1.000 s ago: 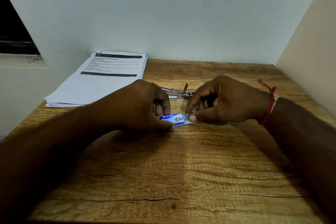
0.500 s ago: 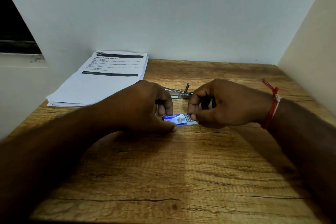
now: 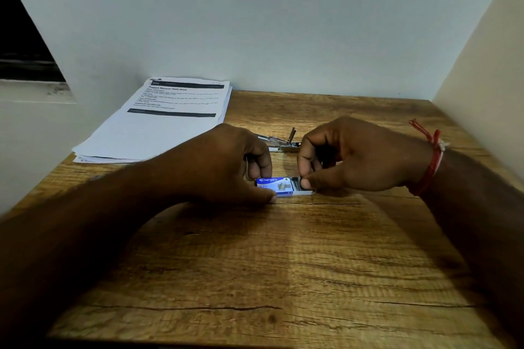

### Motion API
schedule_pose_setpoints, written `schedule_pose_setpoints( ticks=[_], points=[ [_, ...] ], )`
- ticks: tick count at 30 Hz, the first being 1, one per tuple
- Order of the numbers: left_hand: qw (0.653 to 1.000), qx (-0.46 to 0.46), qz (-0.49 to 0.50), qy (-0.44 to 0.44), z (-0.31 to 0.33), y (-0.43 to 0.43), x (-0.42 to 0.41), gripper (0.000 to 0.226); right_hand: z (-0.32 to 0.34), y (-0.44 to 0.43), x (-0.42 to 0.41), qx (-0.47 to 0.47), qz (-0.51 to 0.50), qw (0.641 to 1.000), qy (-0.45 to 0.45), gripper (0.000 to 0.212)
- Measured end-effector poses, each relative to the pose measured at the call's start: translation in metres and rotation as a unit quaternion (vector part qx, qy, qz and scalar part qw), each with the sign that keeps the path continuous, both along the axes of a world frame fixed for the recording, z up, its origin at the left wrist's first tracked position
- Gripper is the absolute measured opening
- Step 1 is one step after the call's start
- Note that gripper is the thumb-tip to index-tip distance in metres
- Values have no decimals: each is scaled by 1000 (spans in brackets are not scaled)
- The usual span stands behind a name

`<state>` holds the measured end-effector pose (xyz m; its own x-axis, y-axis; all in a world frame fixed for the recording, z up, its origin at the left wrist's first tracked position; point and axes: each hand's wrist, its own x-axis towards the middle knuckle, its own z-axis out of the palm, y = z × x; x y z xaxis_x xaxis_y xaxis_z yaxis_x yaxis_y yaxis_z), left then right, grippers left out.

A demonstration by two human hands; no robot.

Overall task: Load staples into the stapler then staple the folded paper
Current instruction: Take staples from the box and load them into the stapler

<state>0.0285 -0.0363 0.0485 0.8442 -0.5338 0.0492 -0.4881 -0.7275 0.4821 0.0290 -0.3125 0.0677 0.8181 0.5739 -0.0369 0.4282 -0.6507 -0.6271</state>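
A small blue staple box lies on the wooden table between my hands. My left hand pinches the box's left end with thumb and forefinger. My right hand grips the inner tray, which sticks out a little at the box's right end. Behind the hands a metal stapler lies open, partly hidden by my fingers. A stack of printed paper rests at the table's back left.
White walls close in the table at the back and on both sides. A red thread band circles my right wrist. The near half of the table shows bare wood.
The inner tray has slid slightly further out to the right of the blue sleeve. Both hands have stayed in place on the box.
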Motion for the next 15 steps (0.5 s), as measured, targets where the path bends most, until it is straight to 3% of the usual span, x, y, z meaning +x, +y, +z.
schedule_pose_setpoints(
  ticks=[15],
  points=[
    [1000,0,0,1,-3,0,-1,33,-9,-7,9,145,-21,989,6,18]
  ],
)
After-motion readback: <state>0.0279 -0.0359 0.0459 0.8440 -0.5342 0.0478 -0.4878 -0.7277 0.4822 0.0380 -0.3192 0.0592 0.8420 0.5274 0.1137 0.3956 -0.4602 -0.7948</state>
